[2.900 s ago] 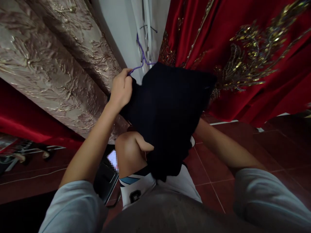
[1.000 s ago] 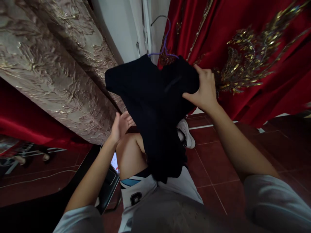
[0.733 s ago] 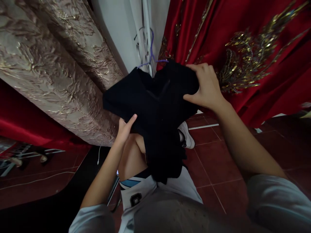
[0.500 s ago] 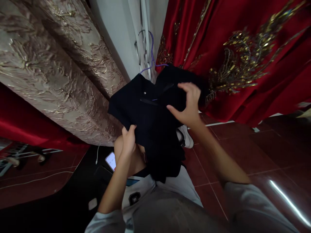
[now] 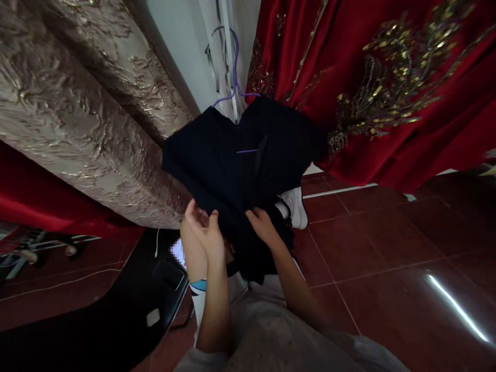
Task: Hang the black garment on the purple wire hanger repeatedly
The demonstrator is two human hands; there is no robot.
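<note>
A dark short-sleeved shirt (image 5: 217,155) hangs in front of me on a purple hanger (image 5: 235,77), its front lying partly open. The hanger's crossbar shows as a thin purple line within the opening. At the shirt's lower left edge is my left hand (image 5: 209,230), open, thumb up and fingers apart behind the cloth's edge. My right hand (image 5: 263,225) is closed on the front of the shirt lower down, with the cloth pinched between thumb and fingers. The lower part of the shirt falls in dark folds over my lap.
A beige embossed gown (image 5: 96,113) hangs on the left. Red satin cloth with gold sequins (image 5: 387,93) hangs on the right. On a black tabletop (image 5: 96,310) at lower left lie a lit phone (image 5: 178,253), a dark phone (image 5: 168,274) and a white cable (image 5: 157,243).
My right hand has come down and left from above the shirt's right side and gripped its front. My left hand's fingers have loosened and spread. The shirt now lies flatter and wider.
</note>
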